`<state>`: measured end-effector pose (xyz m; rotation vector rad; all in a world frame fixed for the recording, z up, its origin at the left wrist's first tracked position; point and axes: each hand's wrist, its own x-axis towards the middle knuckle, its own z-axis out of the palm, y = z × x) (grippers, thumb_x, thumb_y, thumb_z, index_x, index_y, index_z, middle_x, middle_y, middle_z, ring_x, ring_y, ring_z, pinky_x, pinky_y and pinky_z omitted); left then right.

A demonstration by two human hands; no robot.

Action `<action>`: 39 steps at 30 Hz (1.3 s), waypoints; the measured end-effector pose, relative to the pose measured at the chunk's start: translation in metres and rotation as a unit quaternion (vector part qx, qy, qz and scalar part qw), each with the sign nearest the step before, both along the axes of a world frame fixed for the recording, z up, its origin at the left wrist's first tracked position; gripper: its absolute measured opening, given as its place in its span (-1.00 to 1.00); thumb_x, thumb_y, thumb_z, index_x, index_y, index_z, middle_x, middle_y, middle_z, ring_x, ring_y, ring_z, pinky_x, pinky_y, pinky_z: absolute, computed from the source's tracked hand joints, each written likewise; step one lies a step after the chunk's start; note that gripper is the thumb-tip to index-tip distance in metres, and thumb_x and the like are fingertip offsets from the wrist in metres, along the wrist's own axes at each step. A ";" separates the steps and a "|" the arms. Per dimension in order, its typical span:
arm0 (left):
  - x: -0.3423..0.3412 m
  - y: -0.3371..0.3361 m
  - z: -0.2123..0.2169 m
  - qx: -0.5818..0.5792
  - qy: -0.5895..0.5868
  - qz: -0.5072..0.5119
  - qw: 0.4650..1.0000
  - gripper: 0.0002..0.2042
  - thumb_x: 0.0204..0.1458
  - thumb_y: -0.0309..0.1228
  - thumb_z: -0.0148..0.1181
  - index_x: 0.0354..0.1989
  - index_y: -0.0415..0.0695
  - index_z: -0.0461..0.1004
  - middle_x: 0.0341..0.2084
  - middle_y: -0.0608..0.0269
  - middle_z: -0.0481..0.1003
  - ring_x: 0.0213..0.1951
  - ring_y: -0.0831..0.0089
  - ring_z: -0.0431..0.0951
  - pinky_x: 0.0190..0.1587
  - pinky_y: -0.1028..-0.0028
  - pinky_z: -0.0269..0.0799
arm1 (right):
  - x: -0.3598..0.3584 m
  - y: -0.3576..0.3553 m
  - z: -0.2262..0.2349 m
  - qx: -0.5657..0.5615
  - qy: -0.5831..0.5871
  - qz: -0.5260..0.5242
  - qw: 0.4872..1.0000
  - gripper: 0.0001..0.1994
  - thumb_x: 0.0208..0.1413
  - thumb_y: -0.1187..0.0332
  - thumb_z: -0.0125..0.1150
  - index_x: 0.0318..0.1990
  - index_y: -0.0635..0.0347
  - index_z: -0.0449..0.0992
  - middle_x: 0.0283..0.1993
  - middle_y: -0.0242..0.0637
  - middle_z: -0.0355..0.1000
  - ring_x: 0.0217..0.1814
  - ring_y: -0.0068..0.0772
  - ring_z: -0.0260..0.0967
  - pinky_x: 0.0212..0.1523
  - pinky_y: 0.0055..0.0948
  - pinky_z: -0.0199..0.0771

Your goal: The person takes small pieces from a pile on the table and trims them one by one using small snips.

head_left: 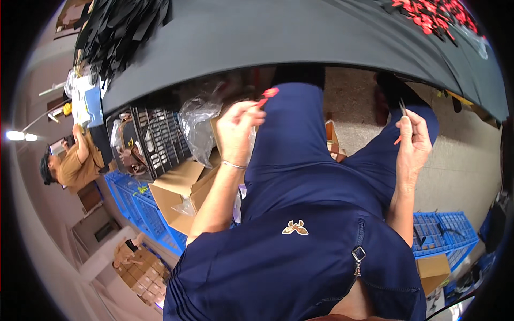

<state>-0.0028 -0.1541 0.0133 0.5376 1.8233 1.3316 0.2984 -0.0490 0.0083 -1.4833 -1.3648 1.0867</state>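
My left hand (pixel 239 127) is raised over my left thigh, its fingers pinched on a small red piece (pixel 271 93). The piece is a little blurred, so its exact kind is unclear. Over my right knee, my right hand (pixel 414 136) is closed round a thin pointed metal tool (pixel 402 107), with the tip toward the table. A red bit (pixel 398 140) sticks out below the right fingers; I cannot tell whether it belongs to the tool. The two hands are well apart. Beyond them is a table with a dark grey cover (pixel 257 37).
Small red and black pieces (pixel 428 16) lie heaped at the table's far right, black strips (pixel 120 32) at its far left. Left of my legs stand a black crate (pixel 160 139), a cardboard box (pixel 179 187) and blue crates (pixel 142 208). Another blue crate (pixel 444 232) is right. A person (pixel 80 160) works farther left.
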 end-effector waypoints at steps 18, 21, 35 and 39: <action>-0.079 -0.076 -0.089 -0.042 0.272 0.099 0.956 -0.81 0.11 -0.40 0.06 -0.51 -0.21 0.45 -0.56 0.30 0.45 -0.49 0.61 0.39 -0.41 0.56 0.35 | -0.008 0.014 -0.005 -0.039 0.018 -0.052 0.998 -0.84 0.13 0.43 0.09 -0.16 0.25 0.47 -0.41 -0.38 0.44 -0.52 -0.76 0.24 -0.61 -0.76 0.18; -0.045 -0.022 -0.025 0.134 0.338 -0.067 0.929 -0.82 0.10 -0.51 -0.01 -0.53 -0.24 0.41 -0.53 0.16 0.45 -0.43 0.47 0.46 -0.33 0.51 0.40 | -0.020 0.011 -0.011 -0.090 0.066 -0.042 0.993 -0.85 0.10 0.44 0.12 -0.18 0.24 0.48 -0.44 -0.42 0.43 -0.54 -0.75 0.26 -0.62 -0.74 0.21; 0.093 0.246 0.058 0.192 0.489 -0.297 0.798 -0.75 -0.14 -0.30 0.33 -0.31 -0.12 0.49 -0.46 0.25 0.45 -0.52 0.39 0.48 -0.41 0.45 0.42 | 0.002 0.014 -0.009 -0.087 0.128 -0.072 0.985 -0.84 0.08 0.48 0.14 -0.18 0.32 0.46 -0.38 -0.37 0.44 -0.34 -0.68 0.36 -0.29 -0.65 0.39; 0.093 0.262 0.038 0.162 0.549 -0.320 0.755 -0.81 -0.12 -0.32 0.29 -0.36 -0.13 0.50 -0.42 0.17 0.46 -0.48 0.28 0.51 -0.38 0.36 0.43 | 0.004 0.015 -0.011 -0.086 0.146 -0.069 0.983 -0.83 0.09 0.46 0.14 -0.18 0.33 0.45 -0.39 -0.36 0.44 -0.35 -0.66 0.36 -0.29 -0.64 0.40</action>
